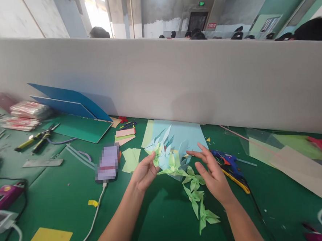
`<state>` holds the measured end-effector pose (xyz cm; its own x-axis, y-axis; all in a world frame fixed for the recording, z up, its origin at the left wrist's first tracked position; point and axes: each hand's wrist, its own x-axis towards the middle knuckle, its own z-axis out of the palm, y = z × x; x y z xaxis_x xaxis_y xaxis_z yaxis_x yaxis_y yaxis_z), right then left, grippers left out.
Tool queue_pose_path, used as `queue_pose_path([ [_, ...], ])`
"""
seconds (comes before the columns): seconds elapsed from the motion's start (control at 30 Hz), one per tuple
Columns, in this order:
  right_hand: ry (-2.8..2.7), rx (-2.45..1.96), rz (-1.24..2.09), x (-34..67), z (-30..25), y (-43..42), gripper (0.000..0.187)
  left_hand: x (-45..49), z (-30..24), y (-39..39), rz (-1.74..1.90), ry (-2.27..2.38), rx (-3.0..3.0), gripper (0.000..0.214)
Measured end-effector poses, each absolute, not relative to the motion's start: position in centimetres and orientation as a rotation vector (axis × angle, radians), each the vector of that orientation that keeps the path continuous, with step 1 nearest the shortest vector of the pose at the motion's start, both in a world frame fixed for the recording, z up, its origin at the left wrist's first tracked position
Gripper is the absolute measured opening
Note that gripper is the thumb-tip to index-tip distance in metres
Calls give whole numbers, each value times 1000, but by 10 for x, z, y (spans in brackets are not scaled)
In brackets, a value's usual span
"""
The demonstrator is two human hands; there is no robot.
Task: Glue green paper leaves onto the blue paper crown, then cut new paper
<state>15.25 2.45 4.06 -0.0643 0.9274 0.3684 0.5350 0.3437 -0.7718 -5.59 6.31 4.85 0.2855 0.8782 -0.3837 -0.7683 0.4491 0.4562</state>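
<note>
The bunch of folded light-blue and light-green paper flowers point(166, 159) is up in the middle, just over the dark-green tabletop point(161, 218). The left grip point(145, 173) pinches it: the thumb presses on a green paper flower on the left side, with the bent fingers behind. The right grip point(212, 173) is spread wide, with a big gap between the thumb and the pointing finger. The pointing finger's tip is right by the blue petals, but I can't tell if it touches them. A string of light-green folded paper flowers point(195, 195) trails down from the bunch, between the two arms. Behind the bunch lies a flat light-blue paper sheet point(193, 131). A blue plastic glue gun with an orange trigger point(233, 163) lies just beside the right grip.
</note>
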Motion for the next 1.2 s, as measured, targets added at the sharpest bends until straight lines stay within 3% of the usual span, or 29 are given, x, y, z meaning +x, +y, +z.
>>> queue_pose_path([
  [0.17, -1999, -1320, 73, 156, 52, 32, 49, -58, 45, 73, 1040, 650, 95, 37],
  [0.3, -2027, -1247, -77, 154, 64, 32, 42, -56, 43, 73, 1071, 611, 100, 38],
  [0.43, -2125, -1109, -63, 144, 75, 27, 27, -52, 45, 69, 1147, 560, 122, 39],
  [1.2, -1940, -1060, 28, 113, 70, 35, 12, -39, 58, 47, 1183, 444, 295, 25],
])
